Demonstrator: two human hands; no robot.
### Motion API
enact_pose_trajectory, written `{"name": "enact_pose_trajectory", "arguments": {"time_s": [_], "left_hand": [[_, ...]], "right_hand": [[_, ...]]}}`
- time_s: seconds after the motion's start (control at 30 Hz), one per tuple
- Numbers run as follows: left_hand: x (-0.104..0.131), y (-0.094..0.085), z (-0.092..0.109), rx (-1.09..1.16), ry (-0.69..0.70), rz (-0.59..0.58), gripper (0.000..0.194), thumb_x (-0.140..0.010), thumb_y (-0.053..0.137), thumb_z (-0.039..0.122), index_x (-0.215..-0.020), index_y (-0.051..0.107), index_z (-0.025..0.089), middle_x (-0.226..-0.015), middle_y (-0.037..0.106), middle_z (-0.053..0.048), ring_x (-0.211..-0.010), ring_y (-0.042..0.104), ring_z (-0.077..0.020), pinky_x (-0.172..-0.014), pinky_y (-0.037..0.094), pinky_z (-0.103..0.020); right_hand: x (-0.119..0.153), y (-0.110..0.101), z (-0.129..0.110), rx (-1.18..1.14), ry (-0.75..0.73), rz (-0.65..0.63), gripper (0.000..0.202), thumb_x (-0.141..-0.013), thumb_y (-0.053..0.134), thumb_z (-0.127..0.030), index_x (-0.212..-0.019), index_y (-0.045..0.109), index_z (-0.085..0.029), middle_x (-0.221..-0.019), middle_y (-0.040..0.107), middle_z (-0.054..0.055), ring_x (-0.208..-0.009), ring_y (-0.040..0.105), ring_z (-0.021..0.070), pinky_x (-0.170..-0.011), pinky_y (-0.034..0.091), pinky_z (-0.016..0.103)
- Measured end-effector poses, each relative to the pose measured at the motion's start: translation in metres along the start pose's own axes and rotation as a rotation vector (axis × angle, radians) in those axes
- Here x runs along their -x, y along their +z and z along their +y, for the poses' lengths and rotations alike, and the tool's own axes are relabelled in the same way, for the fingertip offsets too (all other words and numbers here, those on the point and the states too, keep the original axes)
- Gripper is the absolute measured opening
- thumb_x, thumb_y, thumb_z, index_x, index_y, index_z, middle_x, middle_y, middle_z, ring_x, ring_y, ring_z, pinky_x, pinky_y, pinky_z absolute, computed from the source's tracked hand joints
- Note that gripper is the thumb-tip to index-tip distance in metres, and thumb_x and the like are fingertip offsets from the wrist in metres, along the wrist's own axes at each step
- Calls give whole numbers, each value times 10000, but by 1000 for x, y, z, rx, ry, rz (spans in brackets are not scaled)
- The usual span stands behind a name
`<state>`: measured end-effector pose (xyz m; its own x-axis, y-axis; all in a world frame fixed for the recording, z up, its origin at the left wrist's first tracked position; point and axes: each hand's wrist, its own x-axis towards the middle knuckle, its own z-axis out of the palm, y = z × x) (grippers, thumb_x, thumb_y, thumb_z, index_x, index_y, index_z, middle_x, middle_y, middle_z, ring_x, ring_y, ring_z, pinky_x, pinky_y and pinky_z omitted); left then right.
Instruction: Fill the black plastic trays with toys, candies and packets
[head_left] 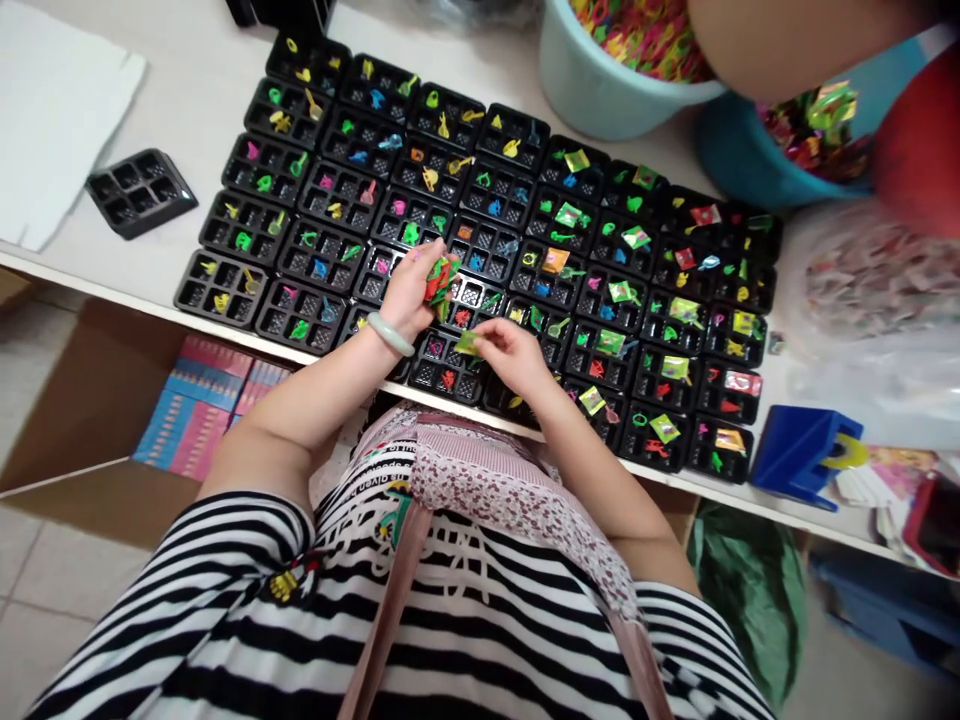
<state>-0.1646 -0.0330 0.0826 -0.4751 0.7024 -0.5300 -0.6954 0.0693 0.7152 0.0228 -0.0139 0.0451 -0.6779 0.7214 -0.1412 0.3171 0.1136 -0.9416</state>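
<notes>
My left hand (411, 290) is closed around a bunch of small shiny packets (441, 282), red and green, above the middle of the tray rows. Between the fingertips of my right hand (510, 350) is one yellow-green packet (469, 343), held low over a black compartment tray (427, 375) at the front edge. Small coloured plastic trinkets lie in the compartments of the trays. Toward the right, many trays also carry a shiny packet, such as the orange packet (556, 260) and the green packet (622, 292). My hands hide parts of the trays beneath them.
A pale blue tub (600, 100) of coloured trinkets and a darker blue tub (720, 160) of shiny packets stand at the back right. A tape dispenser (799, 455) sits at the right. One separate black tray (141, 192) lies at the left, near white sheets (60, 110).
</notes>
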Motion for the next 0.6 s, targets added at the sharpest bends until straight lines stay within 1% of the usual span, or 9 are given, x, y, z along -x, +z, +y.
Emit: {"name": "enact_pose_trajectory", "arguments": {"time_s": [0.1,0.17,0.2,0.27,0.3,0.37,0.43,0.5,0.6], "left_hand": [[4,-5,7,-19,-2,-16,281,-951,729,444,-1050,613,207,-859,703,-5,-675,669,-109,-577,517,-197],[6,-8,7,-20,-1,-5,243,-954,729,405,-1010,603,205,-833,696,8,-654,655,-99,-562,502,-185],[6,-9,5,-14,3,9,242,-947,739,394,-998,600,203,-835,697,9,-675,665,-105,-585,514,-191],[7,-9,-1,2,18,40,259,-925,765,386,-983,597,198,-851,701,5,-741,691,-121,-663,544,-218],[7,-8,-5,11,30,51,269,-914,777,385,-978,597,196,-861,704,1,-769,698,-127,-702,553,-231],[7,-4,-11,27,56,60,280,-901,790,385,-975,598,195,-874,708,-4,-806,705,-132,-754,560,-245],[5,-1,-15,42,81,62,297,-890,800,398,-982,601,198,-877,710,-5,-816,708,-135,-766,560,-247],[1,1,-13,52,100,65,308,-886,802,417,-984,604,203,-873,710,-5,-816,714,-139,-749,558,-245],[-5,-2,-2,38,87,55,275,-911,778,416,-969,612,205,-857,714,-4,-804,723,-146,-710,560,-240]], "right_hand": [[8,-2,-4,223,-56,-51,146,-870,654,-189,-1000,709,-223,-925,704,37,-831,657,190,-849,560,404],[10,0,-12,295,-105,-26,164,-883,669,-199,-1039,708,-226,-1052,713,72,-919,666,210,-896,559,426],[9,1,-15,287,-117,-1,173,-887,685,-227,-1059,696,-229,-1117,704,86,-960,666,219,-892,564,426],[2,8,-22,180,-92,43,259,-867,742,-320,-1094,649,-236,-1175,683,93,-980,667,224,-818,584,398],[-3,13,-24,99,-59,52,331,-836,780,-370,-1097,622,-241,-1161,681,85,-958,669,217,-771,588,377],[-17,23,-24,-57,11,62,431,-763,840,-443,-1038,572,-248,-1069,685,48,-883,671,192,-722,587,344],[-30,29,-22,-182,73,72,448,-743,842,-503,-937,524,-255,-932,671,-1,-802,664,164,-728,588,333],[-38,29,-19,-283,129,63,466,-754,810,-572,-871,484,-259,-817,643,-35,-741,658,150,-732,590,335],[-39,16,-15,-363,186,32,524,-709,808,-652,-862,495,-261,-777,651,-43,-724,668,152,-723,591,335]]}}
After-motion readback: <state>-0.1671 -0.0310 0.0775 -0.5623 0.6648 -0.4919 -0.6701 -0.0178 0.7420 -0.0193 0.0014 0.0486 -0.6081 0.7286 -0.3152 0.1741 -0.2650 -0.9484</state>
